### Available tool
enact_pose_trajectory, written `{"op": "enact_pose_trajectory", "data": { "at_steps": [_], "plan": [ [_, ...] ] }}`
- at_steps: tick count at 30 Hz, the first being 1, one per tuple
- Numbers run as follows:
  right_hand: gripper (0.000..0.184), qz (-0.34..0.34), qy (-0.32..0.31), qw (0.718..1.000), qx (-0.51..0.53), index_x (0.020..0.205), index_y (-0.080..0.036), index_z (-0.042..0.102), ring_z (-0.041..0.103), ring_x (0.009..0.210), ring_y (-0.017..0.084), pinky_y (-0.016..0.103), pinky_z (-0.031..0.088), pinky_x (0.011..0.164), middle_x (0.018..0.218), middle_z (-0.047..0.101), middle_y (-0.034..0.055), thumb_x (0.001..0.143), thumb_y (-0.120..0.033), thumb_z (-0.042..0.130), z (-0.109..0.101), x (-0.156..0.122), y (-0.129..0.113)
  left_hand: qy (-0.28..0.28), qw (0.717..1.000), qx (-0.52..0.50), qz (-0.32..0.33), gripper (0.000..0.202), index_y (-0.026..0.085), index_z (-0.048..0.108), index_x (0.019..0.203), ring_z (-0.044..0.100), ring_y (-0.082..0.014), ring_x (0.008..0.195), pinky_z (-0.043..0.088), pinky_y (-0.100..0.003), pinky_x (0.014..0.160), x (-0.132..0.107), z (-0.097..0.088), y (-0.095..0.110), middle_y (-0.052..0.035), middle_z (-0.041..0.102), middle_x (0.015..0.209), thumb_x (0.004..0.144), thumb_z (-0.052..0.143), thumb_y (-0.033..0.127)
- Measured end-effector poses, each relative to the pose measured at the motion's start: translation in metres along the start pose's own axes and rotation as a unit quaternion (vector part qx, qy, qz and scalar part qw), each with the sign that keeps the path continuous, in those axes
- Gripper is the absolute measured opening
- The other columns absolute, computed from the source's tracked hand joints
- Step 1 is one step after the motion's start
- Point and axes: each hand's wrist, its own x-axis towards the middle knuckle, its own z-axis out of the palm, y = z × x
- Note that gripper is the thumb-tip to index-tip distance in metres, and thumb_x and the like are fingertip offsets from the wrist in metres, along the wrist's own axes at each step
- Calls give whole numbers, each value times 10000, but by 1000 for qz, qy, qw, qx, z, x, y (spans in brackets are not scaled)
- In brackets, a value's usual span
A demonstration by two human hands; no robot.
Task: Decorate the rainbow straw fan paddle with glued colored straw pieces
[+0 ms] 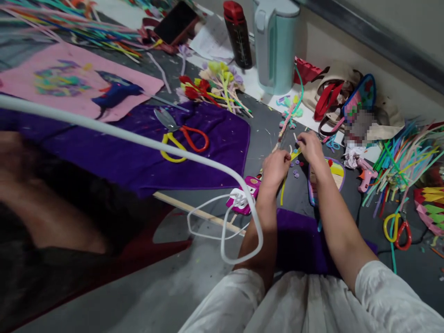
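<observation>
My left hand (276, 167) is closed, its thumb and fingers pressed together around a yellow pipe cleaner (283, 192), whose lower end hangs below the hand. Just to its right, my right hand (311, 147) is in a pinch; whatever lies between its fingertips is too small to make out. Small purple curls (296, 174) lie on the table under the hands. Beyond them is a pink fuzzy stem (286, 122) with pale green pieces. A striped oval craft piece (336, 172) sits beneath my right forearm, and a magenta phone-like object (252, 185) is beside my left wrist.
A white cable (138, 134) loops across the foreground near my left arm. Scissors (176, 136) and a blue glue gun (118, 92) lie left. A teal pitcher (277, 51) and dark bottle (237, 37) stand behind. Rightward are a pink glue gun (366, 175) and pipe cleaners (398, 162).
</observation>
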Motion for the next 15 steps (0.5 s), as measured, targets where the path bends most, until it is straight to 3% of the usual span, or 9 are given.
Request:
{"op": "enact_pose_trajectory", "data": {
  "at_steps": [3,6,9,12,15],
  "plan": [
    [194,-27,20,999,29,979,-201,760,596,959,254,380,486,914,1010,655,99,890,-155,595,-16,-20,8,-17,1000,19,18,158,254,761,984,678,-290,1083,485,-363,869,-2,-1,1,-77,759,1093,877,662,194],
    [214,-54,-44,997,24,952,-223,769,606,922,246,364,478,889,961,667,75,859,-114,610,-26,-44,11,-21,998,47,31,197,244,768,997,663,-298,1126,483,-367,892,-4,0,2,-99,747,1135,890,622,167],
    [321,-73,-90,993,9,1044,-240,775,620,952,249,353,468,894,977,696,70,862,-70,573,-27,-58,7,-38,997,51,40,239,245,777,1013,673,-286,1102,483,-358,901,-4,-1,5,-94,762,1100,899,585,159],
    [373,-56,-60,997,-9,1130,-228,765,625,1015,259,359,461,923,1046,715,94,911,-74,506,-24,-56,0,-52,997,23,46,255,243,779,1036,689,-269,1065,481,-343,887,-4,-4,7,-73,782,1067,906,571,173],
    [336,-39,-57,996,-54,1128,-213,766,611,1064,276,371,461,933,1095,707,119,962,-138,483,-20,-43,-10,-29,999,17,19,263,237,766,1052,693,-259,1062,474,-331,860,-3,-8,7,-66,785,1084,905,556,176]
  ]
}}
